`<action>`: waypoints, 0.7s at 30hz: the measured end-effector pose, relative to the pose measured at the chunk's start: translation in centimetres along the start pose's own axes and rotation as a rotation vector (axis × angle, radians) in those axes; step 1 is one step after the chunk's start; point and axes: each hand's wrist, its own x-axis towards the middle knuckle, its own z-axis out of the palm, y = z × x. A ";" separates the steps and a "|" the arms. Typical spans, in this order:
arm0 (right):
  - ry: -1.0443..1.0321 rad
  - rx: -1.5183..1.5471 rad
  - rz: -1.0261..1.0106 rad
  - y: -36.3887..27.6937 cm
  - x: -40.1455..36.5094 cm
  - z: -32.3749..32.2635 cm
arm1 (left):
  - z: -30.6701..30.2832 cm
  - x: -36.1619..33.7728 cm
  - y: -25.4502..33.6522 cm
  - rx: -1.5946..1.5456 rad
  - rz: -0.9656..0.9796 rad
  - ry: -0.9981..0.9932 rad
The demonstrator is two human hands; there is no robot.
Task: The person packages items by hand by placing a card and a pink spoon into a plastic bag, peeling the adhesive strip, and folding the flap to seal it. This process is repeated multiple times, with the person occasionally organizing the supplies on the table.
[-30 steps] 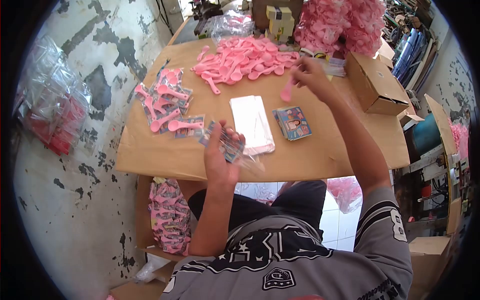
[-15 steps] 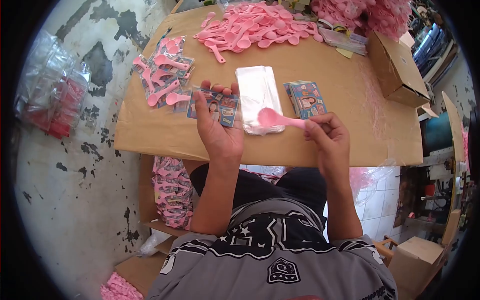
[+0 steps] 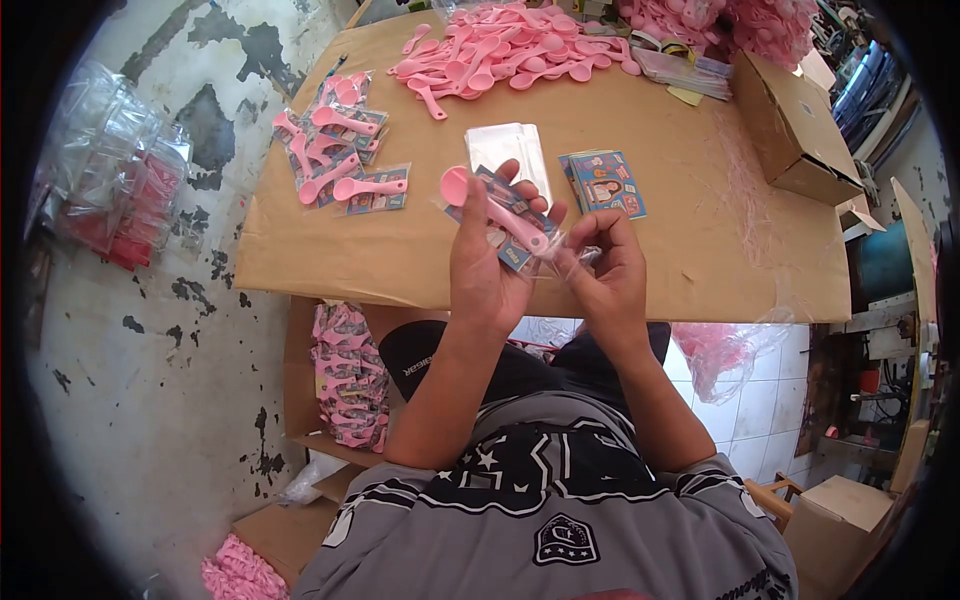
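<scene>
My left hand (image 3: 488,283) holds a clear plastic bag with a blue printed card (image 3: 514,257) and a pink measuring spoon (image 3: 512,222). The spoon lies slanted across the card, its round bowl at the upper left near my thumb. At the bag's loose end, my right hand (image 3: 612,282) pinches the crinkled plastic (image 3: 548,262) between thumb and fingers. Just beyond my left hand lies a stack of clear bags (image 3: 500,145), partly covered by my fingers. A stack of printed cards (image 3: 610,182) sits beyond my right hand.
Bagged spoons with cards (image 3: 335,140) lie at the table's left. A large heap of pink spoons (image 3: 510,50) covers the back. On the right stands a cardboard box (image 3: 795,130). More packed spoons (image 3: 348,385) fill a box below the table's left edge.
The spoon has gone from my right hand onto the card in my left hand. My left hand has moved right, and my right hand has closed in on the bag's end.
</scene>
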 end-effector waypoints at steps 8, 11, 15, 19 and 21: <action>-0.075 -0.525 -0.590 -3.2 -0.8 -1.0 | 0.9 -0.7 0.8 0.142 -0.096 -0.035; -0.285 -0.400 -0.651 -4.1 -0.7 -3.3 | 0.7 -0.2 2.0 0.110 -0.146 -0.072; -0.241 -0.378 -0.529 -5.5 -0.3 -5.1 | 1.2 -0.4 2.7 0.117 -0.224 -0.092; -0.214 -0.839 -0.664 -5.3 1.5 -3.8 | 1.0 -0.6 1.6 0.103 -0.302 -0.114; -0.264 -0.911 -0.710 -4.8 1.8 -2.5 | 0.9 -1.0 1.1 0.031 -0.356 -0.104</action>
